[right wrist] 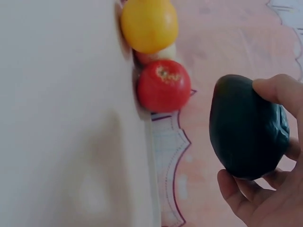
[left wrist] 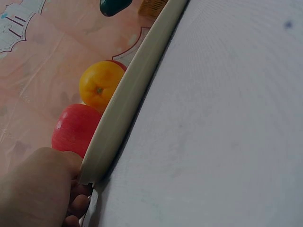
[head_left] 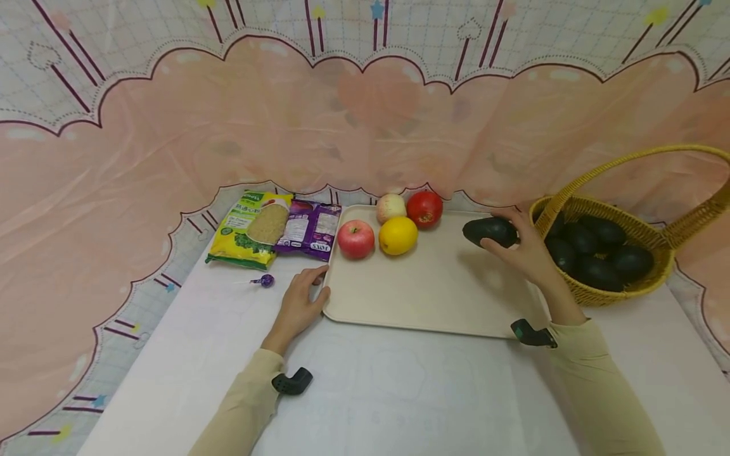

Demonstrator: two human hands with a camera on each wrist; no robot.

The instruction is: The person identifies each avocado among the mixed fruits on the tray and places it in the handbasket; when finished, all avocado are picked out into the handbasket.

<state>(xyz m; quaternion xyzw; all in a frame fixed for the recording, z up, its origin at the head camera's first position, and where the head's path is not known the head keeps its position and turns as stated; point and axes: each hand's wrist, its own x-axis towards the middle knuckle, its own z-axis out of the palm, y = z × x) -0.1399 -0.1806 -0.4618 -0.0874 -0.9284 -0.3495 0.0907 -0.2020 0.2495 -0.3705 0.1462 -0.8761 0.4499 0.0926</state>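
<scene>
Above the right part of the beige tray, my right hand holds a dark avocado between thumb and fingers. In the right wrist view the avocado hangs apart from the tray surface. My left hand grips the tray's left edge, its thumb and fingers at the rim; part of that grip is hidden in the left wrist view. Grouped at the tray's back left are a pinkish-red apple, a yellow-orange fruit, a pale apple and a red pomegranate.
To the right of the tray stands a wicker basket with a tall handle, holding several avocados. A yellow food packet and a purple packet lie left of the tray, with a purple lollipop nearer the front.
</scene>
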